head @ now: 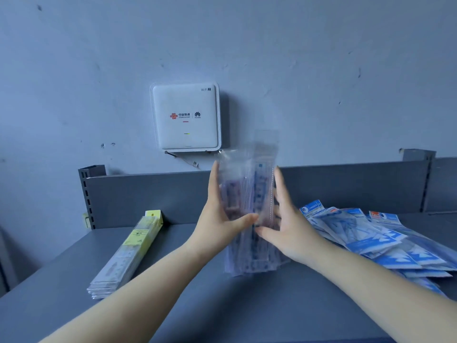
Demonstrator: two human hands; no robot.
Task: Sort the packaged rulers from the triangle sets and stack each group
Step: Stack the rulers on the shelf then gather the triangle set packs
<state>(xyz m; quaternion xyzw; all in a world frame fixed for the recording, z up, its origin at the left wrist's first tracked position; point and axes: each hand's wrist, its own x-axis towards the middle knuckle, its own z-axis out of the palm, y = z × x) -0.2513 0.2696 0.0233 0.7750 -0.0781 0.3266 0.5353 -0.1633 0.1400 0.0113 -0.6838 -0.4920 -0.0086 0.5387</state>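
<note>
Both hands clasp an upright bundle of clear-sleeved rulers point(249, 209) over the grey shelf point(197, 305) — left hand point(220, 219) and right hand point(286, 231) curl round its sides, thumbs across the front. A yellow-labelled ruler stack point(126, 253) lies to the left — the blue triangle sets point(380, 241) are heaped to the right.

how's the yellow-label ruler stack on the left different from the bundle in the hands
The yellow-label ruler stack lies flat on the shelf, untouched; the held bundle stands upright, its lower end at the shelf, between the left hand and right hand. The stack's edges are squared; the bundle's are uneven. Both are long, narrow clear packs.
</note>
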